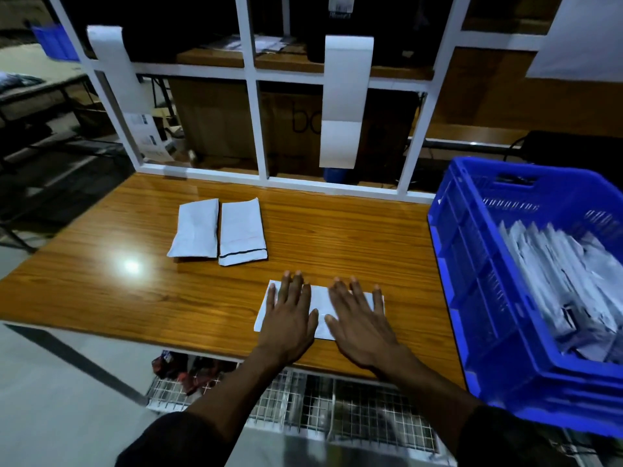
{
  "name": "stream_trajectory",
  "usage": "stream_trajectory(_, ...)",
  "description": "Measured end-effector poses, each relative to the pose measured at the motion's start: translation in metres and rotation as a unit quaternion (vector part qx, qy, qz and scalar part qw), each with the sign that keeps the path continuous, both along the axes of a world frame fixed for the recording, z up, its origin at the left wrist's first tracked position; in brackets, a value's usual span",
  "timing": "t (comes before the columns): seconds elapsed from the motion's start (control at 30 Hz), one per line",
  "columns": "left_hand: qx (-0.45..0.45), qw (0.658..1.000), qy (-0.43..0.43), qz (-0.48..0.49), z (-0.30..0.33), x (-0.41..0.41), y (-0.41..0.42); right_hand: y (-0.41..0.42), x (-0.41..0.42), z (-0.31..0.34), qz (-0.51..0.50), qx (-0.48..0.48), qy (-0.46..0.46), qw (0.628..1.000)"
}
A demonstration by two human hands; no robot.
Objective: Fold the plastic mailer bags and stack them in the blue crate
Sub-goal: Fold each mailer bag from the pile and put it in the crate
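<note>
We are pressing a white mailer flat near the front edge of the tabletop, toward its right half. Our left hand is lying palm down on the mailer's left part, and our right hand is lying palm down on its right part; the fingers of both are straight and spread, gripping nothing, and the thumbs are nearly meeting over the middle. We are judging this to be the flattening of a fold, with the mailer not yet in the crate.

The mailer is looking thin, light and limp, a slick plastic film that will likely slide on the glossy wood and spring open if we are letting go too soon. We are thinking it best to pinch it along the creased long edge, or to take both short ends at once, so the fold is not opening in the lift.

Farther back, toward the middle of the tabletop, two folded mailers are lying side by side, just beside one another; whether they are touching we cannot tell. The right one is showing a dark line near its front end.

At the right edge the blue crate is standing, already holding many white mailers leaning in a row. Behind the back edge a white frame is rising, with paper strips hanging from it
</note>
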State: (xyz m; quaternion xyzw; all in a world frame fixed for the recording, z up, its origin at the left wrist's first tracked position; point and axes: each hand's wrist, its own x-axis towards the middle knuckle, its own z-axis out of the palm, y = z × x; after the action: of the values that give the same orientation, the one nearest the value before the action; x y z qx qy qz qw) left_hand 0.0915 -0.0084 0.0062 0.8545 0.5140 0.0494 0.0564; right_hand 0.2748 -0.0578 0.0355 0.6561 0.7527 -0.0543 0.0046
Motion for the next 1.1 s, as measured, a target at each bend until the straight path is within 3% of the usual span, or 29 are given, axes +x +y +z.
stream_trajectory(0.4,-0.024,1.0,0.005,0.013,-0.008,-0.019,0.009,-0.013,0.039,-0.019,0.019,-0.036,-0.011,0.999)
stream_trajectory(0.6,-0.018,0.999,-0.027,0.011,0.0,-0.016,0.006,-0.015,0.03,-0.017,0.145,0.144,-0.02,0.979)
stream_trajectory(0.67,0.018,0.999,-0.04,-0.004,0.003,-0.016,0.001,-0.01,0.027,-0.019,0.147,0.163,-0.016,0.976)
stream_trajectory(0.77,0.105,0.993,-0.025,-0.052,0.004,-0.018,-0.004,-0.003,0.026,-0.015,0.111,0.184,0.061,0.975)
stream_trajectory(0.87,0.155,0.987,-0.025,-0.021,0.006,-0.018,-0.007,-0.009,0.024,0.001,0.118,0.184,0.1,0.971)
stream_trajectory(0.97,0.158,0.987,-0.026,0.014,0.007,-0.02,-0.006,-0.027,0.017,0.015,0.227,0.221,0.011,0.948)
stream_trajectory(1.03,0.159,0.987,-0.027,0.008,0.006,-0.02,-0.004,-0.033,0.012,0.018,0.307,0.184,-0.057,0.932)
stream_trajectory(1.1,0.16,0.987,-0.031,-0.008,0.008,-0.019,-0.003,-0.029,0.011,0.019,0.324,0.136,-0.111,0.93)
